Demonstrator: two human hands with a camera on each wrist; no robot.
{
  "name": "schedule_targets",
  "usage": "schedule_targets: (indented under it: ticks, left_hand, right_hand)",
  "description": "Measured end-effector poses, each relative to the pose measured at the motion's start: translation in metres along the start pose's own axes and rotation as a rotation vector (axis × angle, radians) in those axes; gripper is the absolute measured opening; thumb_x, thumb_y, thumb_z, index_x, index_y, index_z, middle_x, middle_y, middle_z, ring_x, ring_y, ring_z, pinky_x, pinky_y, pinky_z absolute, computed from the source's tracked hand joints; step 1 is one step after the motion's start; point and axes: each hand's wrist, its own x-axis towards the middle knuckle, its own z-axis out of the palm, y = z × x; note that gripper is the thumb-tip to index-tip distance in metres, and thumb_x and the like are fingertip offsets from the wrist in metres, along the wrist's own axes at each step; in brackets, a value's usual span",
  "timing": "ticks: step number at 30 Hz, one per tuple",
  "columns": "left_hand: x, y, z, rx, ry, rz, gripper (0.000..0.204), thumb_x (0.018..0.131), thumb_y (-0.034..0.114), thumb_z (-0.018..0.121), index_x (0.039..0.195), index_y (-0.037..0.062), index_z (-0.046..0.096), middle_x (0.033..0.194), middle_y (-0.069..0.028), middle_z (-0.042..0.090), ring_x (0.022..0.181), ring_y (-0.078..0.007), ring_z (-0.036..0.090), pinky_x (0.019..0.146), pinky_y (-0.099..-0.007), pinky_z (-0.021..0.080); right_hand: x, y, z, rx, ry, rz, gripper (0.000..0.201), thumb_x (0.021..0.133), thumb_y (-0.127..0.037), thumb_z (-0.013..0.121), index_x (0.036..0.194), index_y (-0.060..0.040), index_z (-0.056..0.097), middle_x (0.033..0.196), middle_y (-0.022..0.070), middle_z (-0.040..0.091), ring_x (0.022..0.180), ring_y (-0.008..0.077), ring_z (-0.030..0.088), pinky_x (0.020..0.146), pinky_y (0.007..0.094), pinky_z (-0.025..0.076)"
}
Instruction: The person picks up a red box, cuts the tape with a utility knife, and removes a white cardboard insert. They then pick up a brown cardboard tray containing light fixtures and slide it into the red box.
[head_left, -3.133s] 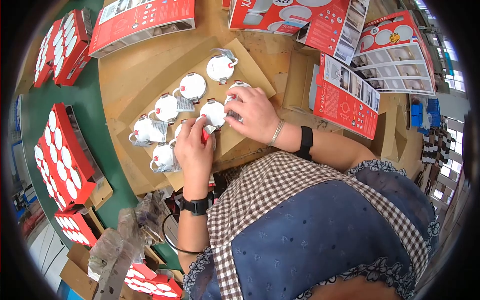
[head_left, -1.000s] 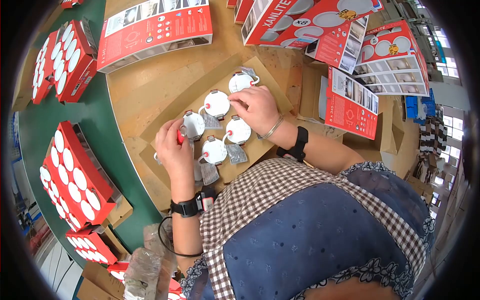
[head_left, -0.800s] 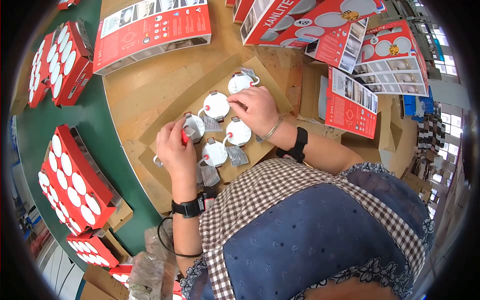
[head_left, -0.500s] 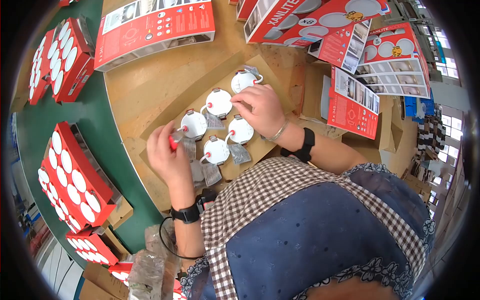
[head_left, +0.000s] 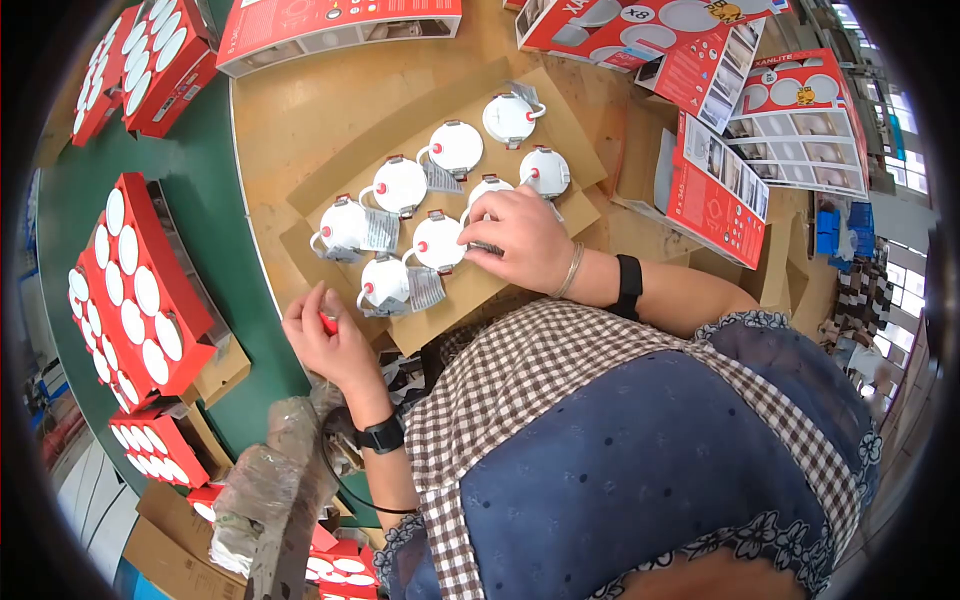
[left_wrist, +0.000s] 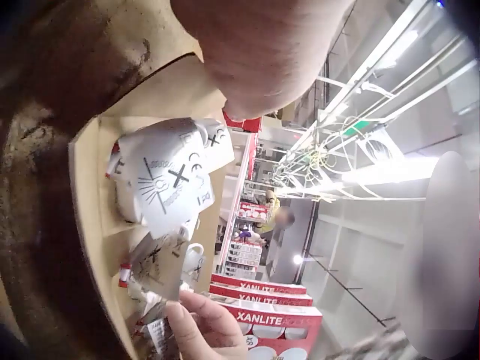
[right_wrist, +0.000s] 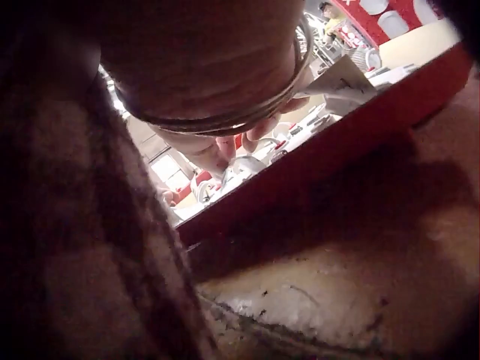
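Several round white lamps (head_left: pixel 399 186), with red-tipped white cords and printed silvery bags (head_left: pixel 380 230), lie in rows in a shallow cardboard tray (head_left: pixel 340 155). Outside the tray's near left corner, the left hand (head_left: pixel 332 345) curls round a small red object (head_left: pixel 328 324), mostly hidden by its fingers. Over the near row, the right hand (head_left: pixel 525 240) reaches in from the right. In the left wrist view, the right hand's (left_wrist: pixel 206 330) thumb and forefinger pinch a bag's corner (left_wrist: pixel 161 262). The right wrist view is dark, with the right hand (right_wrist: pixel 217 82) across its top.
Red-and-white printed boxes (head_left: pixel 720 190) stand right and behind the tray; another box (head_left: pixel 340 20) lies at the back left. Red trays of white discs (head_left: pixel 135 290) sit on the green surface (head_left: pixel 240 350) at left. Plastic-wrapped bars (head_left: pixel 265 480) jut up at lower left.
The left hand has moved off the tray toward its near left side, keeping the red object. The right hand has come down from the far lamps to the nearer row. The head view has shifted.
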Motion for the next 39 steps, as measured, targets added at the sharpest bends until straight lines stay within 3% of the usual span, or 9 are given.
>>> schedule_targets:
  ticks: [4, 14, 21, 28, 30, 31, 32, 34, 39]
  left_hand:
    - [-0.006, 0.008, 0.009, -0.080, -0.056, 0.105, 0.019, 0.083, 0.000, 0.070, 0.102, 0.0025, 0.070, 0.098, -0.0121, 0.060, 0.089, -0.0271, 0.060, 0.077, -0.0354, 0.050]
    - [-0.012, -0.019, 0.016, -0.076, -0.081, 0.036, 0.013, 0.085, 0.002, 0.070, 0.098, 0.0009, 0.069, 0.100, -0.0136, 0.060, 0.090, -0.0290, 0.061, 0.079, -0.0374, 0.050]
    - [-0.013, -0.023, 0.017, -0.032, -0.101, 0.040, 0.016, 0.083, 0.001, 0.070, 0.099, 0.0009, 0.069, 0.101, -0.0145, 0.060, 0.091, -0.0309, 0.060, 0.079, -0.0393, 0.050]
    - [-0.004, 0.031, -0.001, 0.030, -0.127, 0.378, 0.038, 0.068, -0.006, 0.067, 0.105, 0.0048, 0.069, 0.099, -0.0120, 0.064, 0.090, -0.0315, 0.060, 0.079, -0.0406, 0.049]
    - [0.003, 0.052, 0.007, -0.140, -0.207, 0.494, 0.040, 0.069, -0.007, 0.066, 0.107, 0.0051, 0.069, 0.103, -0.0121, 0.065, 0.092, -0.0318, 0.061, 0.081, -0.0405, 0.050]
    - [0.003, 0.057, 0.016, -0.139, -0.246, 0.501, 0.046, 0.066, -0.011, 0.059, 0.109, 0.0037, 0.068, 0.108, -0.0129, 0.064, 0.098, -0.0321, 0.062, 0.084, -0.0395, 0.051]
    - [0.003, 0.059, 0.026, -0.099, -0.335, 0.487, 0.045, 0.068, -0.008, 0.063, 0.110, 0.0046, 0.068, 0.111, -0.0132, 0.064, 0.100, -0.0327, 0.062, 0.085, -0.0399, 0.051]
    - [0.001, 0.054, 0.046, 0.023, -0.341, 0.479, 0.039, 0.070, -0.001, 0.070, 0.109, 0.0059, 0.069, 0.106, -0.0108, 0.066, 0.097, -0.0307, 0.062, 0.084, -0.0398, 0.051]
    - [0.000, 0.046, 0.056, 0.061, -0.354, 0.509, 0.036, 0.069, 0.002, 0.071, 0.105, 0.0079, 0.071, 0.094, -0.0074, 0.067, 0.088, -0.0281, 0.061, 0.077, -0.0381, 0.051]
  right_hand:
    - [-0.008, 0.004, 0.009, -0.001, 0.078, 0.045, 0.010, 0.077, -0.013, 0.070, 0.087, -0.0139, 0.069, 0.088, 0.0008, 0.061, 0.086, 0.0210, 0.060, 0.076, 0.0374, 0.040]
    - [-0.017, 0.005, 0.020, -0.005, 0.224, 0.073, 0.010, 0.080, -0.011, 0.067, 0.089, -0.0089, 0.066, 0.088, 0.0078, 0.064, 0.086, 0.0288, 0.061, 0.078, 0.0416, 0.047]
    - [-0.016, 0.002, 0.015, -0.044, 0.196, 0.038, 0.008, 0.080, -0.010, 0.067, 0.088, -0.0090, 0.066, 0.086, 0.0071, 0.064, 0.082, 0.0280, 0.061, 0.076, 0.0408, 0.048]
    - [-0.013, 0.005, 0.016, -0.188, 0.106, -0.067, 0.012, 0.079, -0.009, 0.069, 0.090, -0.0083, 0.067, 0.088, 0.0054, 0.063, 0.082, 0.0268, 0.061, 0.074, 0.0389, 0.048]
    - [-0.013, 0.006, 0.017, -0.202, 0.094, -0.076, 0.012, 0.079, -0.008, 0.069, 0.090, -0.0084, 0.067, 0.088, 0.0055, 0.063, 0.082, 0.0268, 0.061, 0.074, 0.0389, 0.048]
    - [-0.013, 0.007, 0.017, -0.191, 0.083, -0.056, 0.011, 0.079, -0.009, 0.069, 0.089, -0.0082, 0.067, 0.088, 0.0056, 0.063, 0.082, 0.0268, 0.061, 0.074, 0.0389, 0.048]
    - [-0.012, 0.008, 0.018, -0.180, 0.074, -0.036, 0.010, 0.078, -0.009, 0.069, 0.088, -0.0080, 0.067, 0.088, 0.0057, 0.064, 0.083, 0.0267, 0.062, 0.074, 0.0388, 0.048]
    - [-0.012, 0.009, 0.020, -0.147, 0.086, -0.019, 0.008, 0.078, -0.009, 0.069, 0.086, -0.0076, 0.068, 0.088, 0.0058, 0.064, 0.084, 0.0265, 0.062, 0.075, 0.0387, 0.048]
    - [-0.014, 0.011, 0.023, -0.110, 0.155, -0.017, 0.005, 0.077, -0.009, 0.070, 0.082, -0.0067, 0.069, 0.088, 0.0058, 0.066, 0.085, 0.0261, 0.062, 0.076, 0.0382, 0.048]
